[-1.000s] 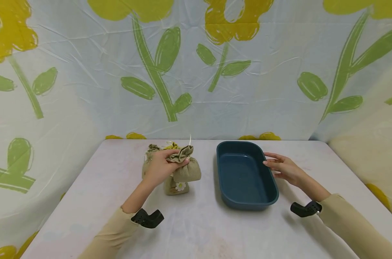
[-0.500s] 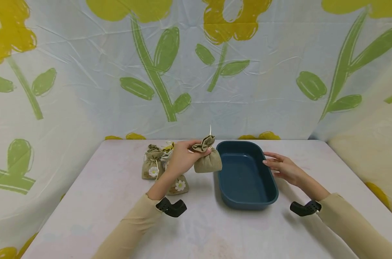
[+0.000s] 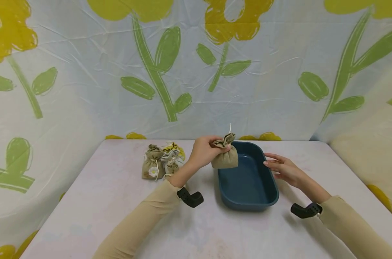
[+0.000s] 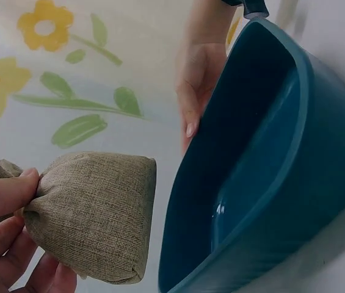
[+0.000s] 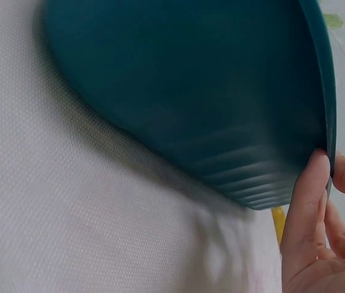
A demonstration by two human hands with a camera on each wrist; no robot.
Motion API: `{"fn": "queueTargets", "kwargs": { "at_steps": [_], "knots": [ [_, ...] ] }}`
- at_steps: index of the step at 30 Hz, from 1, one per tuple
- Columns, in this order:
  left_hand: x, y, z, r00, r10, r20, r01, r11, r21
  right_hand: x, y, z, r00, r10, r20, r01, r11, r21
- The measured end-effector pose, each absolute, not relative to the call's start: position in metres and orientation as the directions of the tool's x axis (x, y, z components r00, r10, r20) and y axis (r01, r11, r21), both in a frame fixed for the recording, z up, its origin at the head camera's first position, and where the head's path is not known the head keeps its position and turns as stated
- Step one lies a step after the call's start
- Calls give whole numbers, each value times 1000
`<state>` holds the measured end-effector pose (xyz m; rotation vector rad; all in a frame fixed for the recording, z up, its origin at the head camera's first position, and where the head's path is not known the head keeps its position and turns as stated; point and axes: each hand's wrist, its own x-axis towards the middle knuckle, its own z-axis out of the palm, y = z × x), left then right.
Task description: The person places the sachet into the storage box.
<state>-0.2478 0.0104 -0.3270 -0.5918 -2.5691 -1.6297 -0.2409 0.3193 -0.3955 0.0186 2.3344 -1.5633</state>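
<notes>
My left hand (image 3: 205,153) pinches the gathered neck of a beige burlap drawstring pouch (image 3: 226,158), which hangs over the left side of a dark blue plastic bin (image 3: 247,207). In the left wrist view the pouch (image 4: 93,213) is full and plump, with thumb and fingers at its tied neck. My right hand (image 3: 285,169) is at the bin's right rim. Its thumb and fingers pinch the rim of the bin (image 5: 190,91) in the right wrist view. The bin stands flat on the table, and its visible inside shows only bare floor.
A cluster of small drawstring pouches stands left of the bin: a beige one with a white flower (image 3: 153,167), a whitish one (image 3: 171,156) and a yellow one (image 3: 179,149). My left forearm partly covers the cluster. A flower-printed cloth (image 3: 254,104) hangs behind the table.
My left hand has carried the beige pouch up and to the right, from above the cluster to over the bin's left side. My right hand and the bin stay in place.
</notes>
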Motion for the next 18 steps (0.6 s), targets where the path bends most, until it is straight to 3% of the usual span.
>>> {"fn": "queueTargets", "kwargs": {
  "at_steps": [12, 18],
  "knots": [
    [-267, 37, -325, -929, 332, 166, 313, 461, 830, -237, 321, -400, -941, -179, -288, 201, 390, -899],
    [-281, 48, -326, -916, 354, 190, 355, 494, 794, -240, 322, -398, -943, -189, -273, 187, 379, -906]
  ]
}}
